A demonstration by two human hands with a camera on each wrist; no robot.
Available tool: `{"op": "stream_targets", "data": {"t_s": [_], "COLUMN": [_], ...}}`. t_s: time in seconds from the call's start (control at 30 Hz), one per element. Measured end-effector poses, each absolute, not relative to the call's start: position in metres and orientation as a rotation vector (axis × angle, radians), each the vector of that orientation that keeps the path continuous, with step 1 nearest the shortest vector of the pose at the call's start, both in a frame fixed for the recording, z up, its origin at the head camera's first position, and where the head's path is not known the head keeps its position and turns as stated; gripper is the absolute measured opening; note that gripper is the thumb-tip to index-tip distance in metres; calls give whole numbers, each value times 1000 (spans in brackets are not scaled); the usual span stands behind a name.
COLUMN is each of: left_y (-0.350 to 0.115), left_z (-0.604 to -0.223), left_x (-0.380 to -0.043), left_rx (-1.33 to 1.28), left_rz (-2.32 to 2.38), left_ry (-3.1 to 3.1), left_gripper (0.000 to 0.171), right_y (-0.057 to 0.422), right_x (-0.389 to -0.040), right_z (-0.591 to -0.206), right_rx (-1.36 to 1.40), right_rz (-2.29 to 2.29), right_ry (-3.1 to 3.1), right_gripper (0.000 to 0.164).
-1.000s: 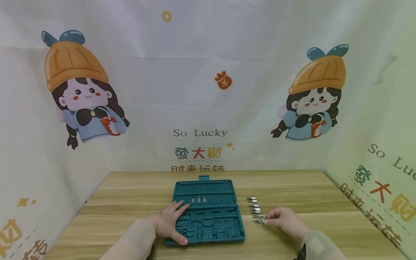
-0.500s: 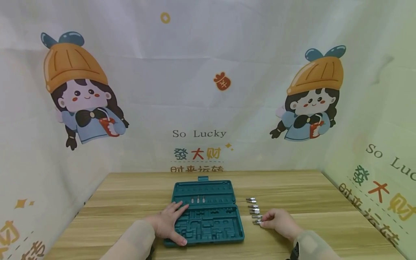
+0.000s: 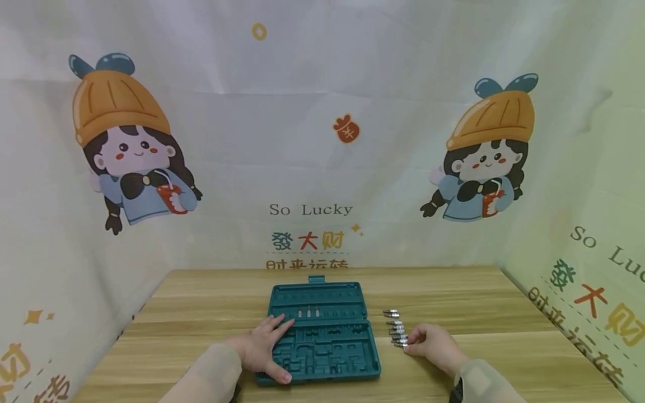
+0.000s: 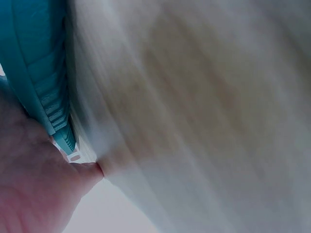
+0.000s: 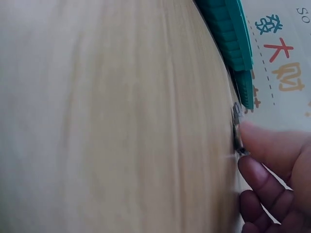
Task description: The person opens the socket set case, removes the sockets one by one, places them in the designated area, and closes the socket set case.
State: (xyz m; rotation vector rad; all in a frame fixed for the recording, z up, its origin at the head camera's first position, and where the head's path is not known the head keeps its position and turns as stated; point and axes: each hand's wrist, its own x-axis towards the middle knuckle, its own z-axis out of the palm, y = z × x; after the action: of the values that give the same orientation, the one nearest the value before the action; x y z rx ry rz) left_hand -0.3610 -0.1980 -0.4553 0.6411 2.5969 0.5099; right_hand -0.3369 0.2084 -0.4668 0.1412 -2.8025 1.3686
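Observation:
A green plastic tool case (image 3: 325, 376) lies unfolded on the wooden table, its moulded recesses facing up. My left hand (image 3: 262, 344) rests over its left side with fingers spread and thumb on the near edge. Three small bits (image 3: 309, 312) stand in the far half. Right of the case, several silver socket bits (image 3: 395, 323) with dark tips lie in a column. At the near end of that column my right hand (image 3: 435, 346) pinches a socket bit (image 3: 403, 345) between thumb and index finger. In the right wrist view this bit (image 5: 238, 138) sits at the fingertips, low over the table.
The wooden table (image 3: 478, 302) extends around the case on all sides. A printed cloth backdrop (image 3: 393, 184) rises behind the table's far edge and along both sides. The case's latch (image 3: 316, 279) sticks out at its far edge.
My right hand has shifted slightly left with the pinched socket bit, and the nearest bits now lie closer together. My left hand stays in place on the case.

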Motion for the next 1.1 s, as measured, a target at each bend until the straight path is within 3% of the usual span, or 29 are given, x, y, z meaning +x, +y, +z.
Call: {"op": "stream_targets", "data": {"t_s": [0.23,0.6,0.8,1.1], "left_y": [-199,-204,-202,-215], "left_z": [-454,-454,-453,-484], "left_x": [-361,-360,-358,-383], "left_rx": [641,647,610,621], "left_rz": [518,526,471,525], "left_ry": [2598,2577,2606,2571], "left_gripper": [112,108,108,107], "right_y": [194,91,51,36], "right_x": [-347,-388,-408,-418], "right_z": [-447,-420,-432,-467], "right_rx": [103,381,392,321], "right_rz": [1412,1705,1819,1681], "right_ry": [-2808,-2722,-2653,-2724], "right_gripper": [17,27,28,17]}}
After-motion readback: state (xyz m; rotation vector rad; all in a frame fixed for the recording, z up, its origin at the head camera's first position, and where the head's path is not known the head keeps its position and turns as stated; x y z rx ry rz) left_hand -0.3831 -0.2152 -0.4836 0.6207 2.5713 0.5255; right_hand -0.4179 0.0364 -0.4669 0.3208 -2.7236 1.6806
